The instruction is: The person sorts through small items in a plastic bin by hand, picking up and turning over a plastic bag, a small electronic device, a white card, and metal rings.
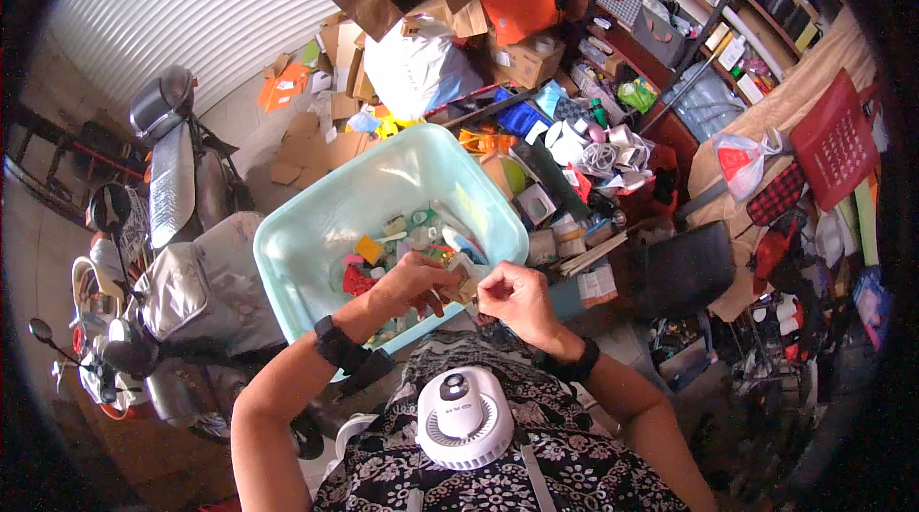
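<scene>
A large pale-turquoise plastic tub [301, 228] lies before me, with mixed small items at its bottom, among them a yellow-orange square piece [368, 249] and a red crumpled piece [357, 281]. Above the tub's near right side, my left hand [420, 282] grips one side of a small clear plastic bag [467, 281] with something pale inside. My right hand [513, 297] pinches the bag's other side between thumb and fingers. The bag's exact contents are too small to tell. A white portable fan [467, 419] hangs on my chest.
A covered scooter [208, 282] stands left of the tub. Cardboard boxes [528, 56] and a white sack [416, 67] lie beyond it. Cables and assorted goods are heaped at the right, beside a black bin [682, 268] and crowded shelves [624, 56].
</scene>
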A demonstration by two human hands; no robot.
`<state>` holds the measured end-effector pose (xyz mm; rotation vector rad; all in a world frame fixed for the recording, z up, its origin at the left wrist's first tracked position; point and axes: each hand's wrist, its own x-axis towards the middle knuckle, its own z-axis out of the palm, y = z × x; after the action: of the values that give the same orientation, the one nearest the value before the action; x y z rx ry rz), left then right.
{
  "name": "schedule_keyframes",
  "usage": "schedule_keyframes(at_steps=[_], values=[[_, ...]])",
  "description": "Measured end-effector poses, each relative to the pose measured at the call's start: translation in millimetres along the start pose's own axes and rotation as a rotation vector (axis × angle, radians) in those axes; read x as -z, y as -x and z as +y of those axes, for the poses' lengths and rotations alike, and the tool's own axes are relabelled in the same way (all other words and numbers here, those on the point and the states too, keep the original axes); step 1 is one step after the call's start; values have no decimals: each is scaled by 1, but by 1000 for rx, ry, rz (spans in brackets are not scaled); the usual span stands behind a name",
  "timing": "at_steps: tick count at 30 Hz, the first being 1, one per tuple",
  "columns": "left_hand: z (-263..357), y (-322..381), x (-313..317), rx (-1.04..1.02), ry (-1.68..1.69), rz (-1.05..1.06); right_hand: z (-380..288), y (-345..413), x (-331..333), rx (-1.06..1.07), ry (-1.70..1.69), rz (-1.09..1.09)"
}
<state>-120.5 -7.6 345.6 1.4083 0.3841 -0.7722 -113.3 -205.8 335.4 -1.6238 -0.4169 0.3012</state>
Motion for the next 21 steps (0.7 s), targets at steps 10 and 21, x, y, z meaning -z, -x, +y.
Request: schedule_keyframes(at_steps=[10, 21], values=[[-10, -10, -11, -161, -363, 185, -10, 2, -6, 27, 149, -68], [-19, -29, -20, -438, -703, 617, -5, 5, -10, 60, 138, -137]])
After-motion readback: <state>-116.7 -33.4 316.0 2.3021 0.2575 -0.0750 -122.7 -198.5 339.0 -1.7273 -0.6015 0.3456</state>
